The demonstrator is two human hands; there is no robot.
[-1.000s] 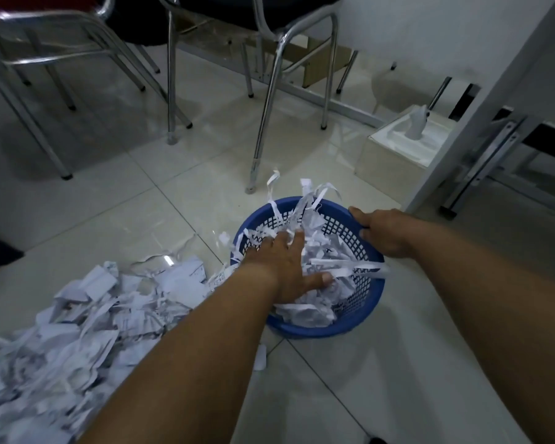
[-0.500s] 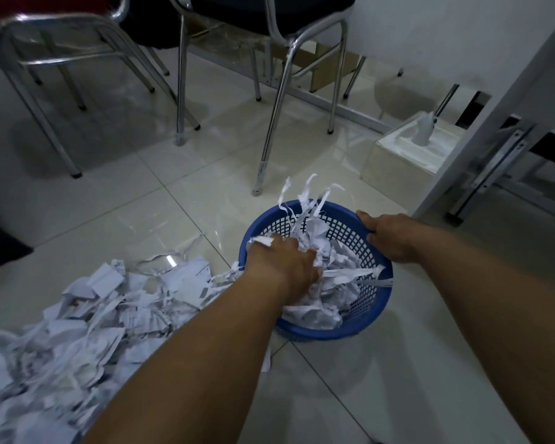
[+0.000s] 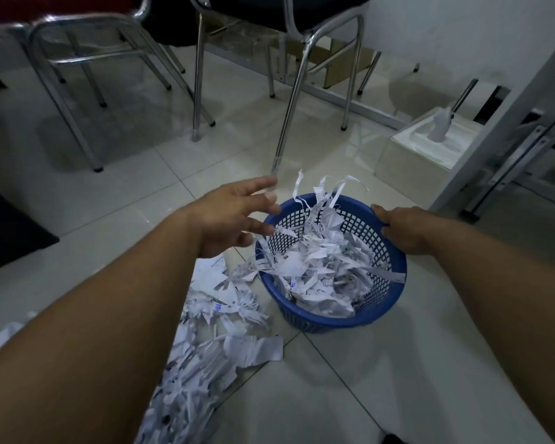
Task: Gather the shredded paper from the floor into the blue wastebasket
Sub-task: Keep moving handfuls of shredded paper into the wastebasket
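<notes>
The blue wastebasket (image 3: 378, 312) stands on the tiled floor, holding a heap of white shredded paper (image 3: 321, 270); a few strips stick up over its far rim. My right hand (image 3: 401, 230) grips the basket's right rim. My left hand (image 3: 234, 216) hovers just left of the basket above its rim, fingers spread and empty. A pile of shredded paper on the floor (image 3: 212, 341) lies left of the basket and runs toward me, partly hidden under my left forearm.
Chrome chair legs (image 3: 285, 123) stand right behind the basket, with more chairs (image 3: 77, 91) at the back left. A white box (image 3: 420, 152) sits at the back right beside a white table leg (image 3: 507, 123). A dark mat (image 3: 7, 229) lies at the left.
My left hand has come up out of the basket, let go of the paper and moved left with fingers spread. My right hand has stayed on the rim.
</notes>
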